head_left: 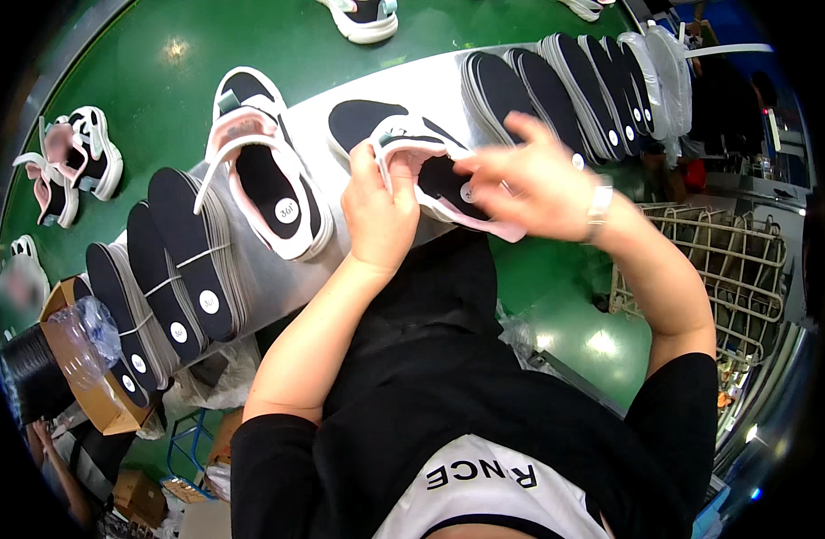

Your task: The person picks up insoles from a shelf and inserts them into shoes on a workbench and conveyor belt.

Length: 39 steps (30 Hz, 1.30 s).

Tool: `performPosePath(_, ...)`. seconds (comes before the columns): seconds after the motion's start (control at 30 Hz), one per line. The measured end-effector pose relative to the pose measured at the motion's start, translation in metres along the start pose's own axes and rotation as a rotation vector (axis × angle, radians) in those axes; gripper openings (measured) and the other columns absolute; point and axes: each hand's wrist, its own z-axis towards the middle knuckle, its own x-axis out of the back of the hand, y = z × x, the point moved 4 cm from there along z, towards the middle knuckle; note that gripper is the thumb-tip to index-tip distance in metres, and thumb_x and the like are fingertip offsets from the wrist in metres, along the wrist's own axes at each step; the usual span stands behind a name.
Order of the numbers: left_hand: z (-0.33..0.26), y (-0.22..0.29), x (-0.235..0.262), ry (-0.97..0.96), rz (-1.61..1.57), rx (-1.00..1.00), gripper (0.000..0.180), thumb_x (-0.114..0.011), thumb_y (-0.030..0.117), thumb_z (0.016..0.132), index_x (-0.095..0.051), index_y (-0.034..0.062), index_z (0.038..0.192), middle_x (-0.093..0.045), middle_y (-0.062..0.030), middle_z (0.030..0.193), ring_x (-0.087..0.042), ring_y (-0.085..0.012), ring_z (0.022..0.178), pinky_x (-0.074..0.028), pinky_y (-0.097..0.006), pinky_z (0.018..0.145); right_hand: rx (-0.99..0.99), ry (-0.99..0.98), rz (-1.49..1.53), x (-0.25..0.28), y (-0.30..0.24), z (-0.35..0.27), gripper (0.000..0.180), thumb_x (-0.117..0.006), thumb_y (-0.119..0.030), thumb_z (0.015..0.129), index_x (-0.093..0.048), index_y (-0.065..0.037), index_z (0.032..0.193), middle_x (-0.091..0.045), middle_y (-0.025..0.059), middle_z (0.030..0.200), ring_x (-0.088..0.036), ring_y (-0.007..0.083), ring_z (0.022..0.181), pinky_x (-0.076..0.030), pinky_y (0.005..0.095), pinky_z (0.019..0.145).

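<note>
Black shirt [358, 440] is nearest, and beyond it the left hand [378, 220] pinches one shoe [475, 222], best kept steady beside the blurred right hand [538, 187], whose grip I cannot tell.

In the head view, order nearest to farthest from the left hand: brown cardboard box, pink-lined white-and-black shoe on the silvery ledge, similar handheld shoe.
1. Handheld shoe: touching the left hand.
2. Ledge shoe: left of the hand.
3. Cardboard box: farther left, lower.
</note>
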Motion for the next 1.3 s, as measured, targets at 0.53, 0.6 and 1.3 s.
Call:
performPosePath(0.53, -0.003, 0.029, 0.111, 0.023, 0.063, -0.245, 0.054, -0.063, 0.031, 0.067, -0.044, -0.0023, 0.105, -0.052, -0.0176, 0.090, -0.051, -0.0334, 0.084, -0.043, -0.038, 0.075, 0.099, 0.041, 0.336, -0.099, -0.053, 0.041, 0.064, -0.064, -0.011, 0.062, -0.039, -0.006, 0.120, -0.041, 0.0136, 0.122, -0.043, 0.0267, 0.111, -0.038, 0.0338, 0.091)
performPosePath(0.6, -0.015, 0.035, 0.162, 0.029, 0.255, -0.404, 0.049, -0.061, 0.026, 0.069, -0.042, -0.0024, 0.105, -0.049, -0.0131, 0.083, -0.050, -0.0293, 0.080, -0.041, -0.037, 0.070, 0.038, -0.310, -0.215, -0.080, -0.106, 0.041, 0.040, -0.062, -0.018, 0.066, -0.051, 0.000, 0.100, -0.055, 0.0229, 0.090, -0.053, 0.0353, 0.089, -0.042, 0.0396, 0.077)
performPosePath(1.3, 0.119, 0.003, 0.278, 0.174, 0.891, 0.080, 0.069, -0.051, 0.013, 0.070, -0.019, 0.0073, 0.131, -0.061, -0.0167, 0.072, -0.059, -0.0344, 0.064, -0.046, -0.046, 0.059, 0.353, 0.522, 0.084, -0.008, -0.167, 0.084, 0.026, -0.060, -0.015, 0.071, -0.054, -0.002, 0.093, -0.053, 0.0153, 0.103, -0.050, 0.0309, 0.094, -0.040, 0.0371, 0.081)
